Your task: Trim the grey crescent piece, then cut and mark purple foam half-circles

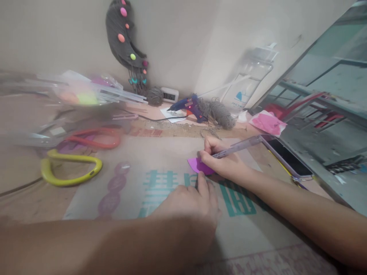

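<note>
A small purple piece of paper or felt (195,165) lies on a printed sheet (134,152). My right hand (222,154) is closed around a pen (241,146), its tip end hidden by the fingers at the purple piece. From below, my left hand (189,204) reaches in with its index finger stretched out. That fingertip touches the lower edge of the purple piece; the remaining fingers lie forward, partly bent. Left of the hands are yellow-handled scissors (96,166) and blurred red-handled scissors (116,139).
Behind the sheet a blue glue gun (187,106) stands near grey yarn (220,114). A phone (289,154) lies at the table's right edge, beside pink material (269,123). A clear bottle (246,82) stands by the wall. Glue sticks (123,94) lie across a bowl at left.
</note>
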The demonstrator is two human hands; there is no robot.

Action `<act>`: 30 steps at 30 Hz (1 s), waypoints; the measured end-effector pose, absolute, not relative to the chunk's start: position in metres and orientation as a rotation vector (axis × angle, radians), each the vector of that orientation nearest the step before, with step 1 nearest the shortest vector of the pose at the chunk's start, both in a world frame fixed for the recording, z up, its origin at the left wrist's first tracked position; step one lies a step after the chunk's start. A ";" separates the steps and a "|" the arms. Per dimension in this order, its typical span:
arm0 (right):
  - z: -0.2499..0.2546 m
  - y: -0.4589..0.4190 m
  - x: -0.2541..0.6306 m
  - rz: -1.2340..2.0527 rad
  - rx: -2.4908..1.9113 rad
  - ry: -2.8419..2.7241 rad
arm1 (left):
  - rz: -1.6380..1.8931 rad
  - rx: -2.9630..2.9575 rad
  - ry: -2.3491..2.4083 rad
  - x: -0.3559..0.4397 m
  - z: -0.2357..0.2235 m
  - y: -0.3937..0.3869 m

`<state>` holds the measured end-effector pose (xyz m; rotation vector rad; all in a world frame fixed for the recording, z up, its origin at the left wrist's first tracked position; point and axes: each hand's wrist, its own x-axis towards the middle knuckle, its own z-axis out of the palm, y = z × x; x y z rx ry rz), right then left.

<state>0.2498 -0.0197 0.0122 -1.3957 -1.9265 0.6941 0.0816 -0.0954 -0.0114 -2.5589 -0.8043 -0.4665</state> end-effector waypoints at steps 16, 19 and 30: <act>0.011 -0.020 0.251 0.939 -1.280 -1.969 | -0.414 -2.603 -0.833 0.082 -0.008 -0.096; 0.016 -0.020 0.252 0.884 -1.302 -1.940 | -0.390 -2.624 -0.833 0.081 -0.006 -0.097; 0.025 -0.020 0.271 0.832 -1.403 -1.806 | -0.430 -2.575 -0.857 0.078 -0.002 -0.097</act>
